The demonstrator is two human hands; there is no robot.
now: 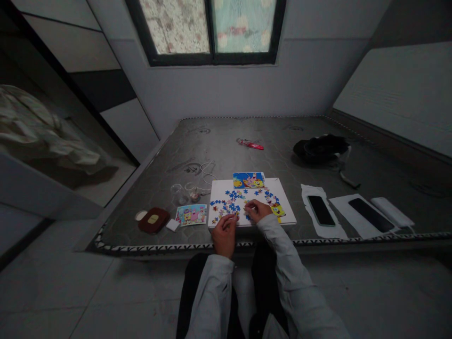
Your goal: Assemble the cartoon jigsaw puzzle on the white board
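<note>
Both my hands are over a white board [287,207] strewn with small jigsaw puzzle pieces [231,207], many of them blue. My left hand [225,233] is at the board's front edge, its fingertips pinched around a small puzzle piece. Farther right, my right hand [259,210] reaches over the pieces with thumb and fingers drawn together; what is between them is too small to make out. A joined yellow cartoon section [278,210] lies just right of that hand. At the board's back edge rests a colourful cartoon picture card [249,180].
Left of the board lie a second picture card [191,214], a brown case [154,220], a white square [173,225] and clear plastic cups [178,193]. A phone [320,210] and a dark slab [370,215] rest on white sheets at right. A black bag [321,149] sits behind.
</note>
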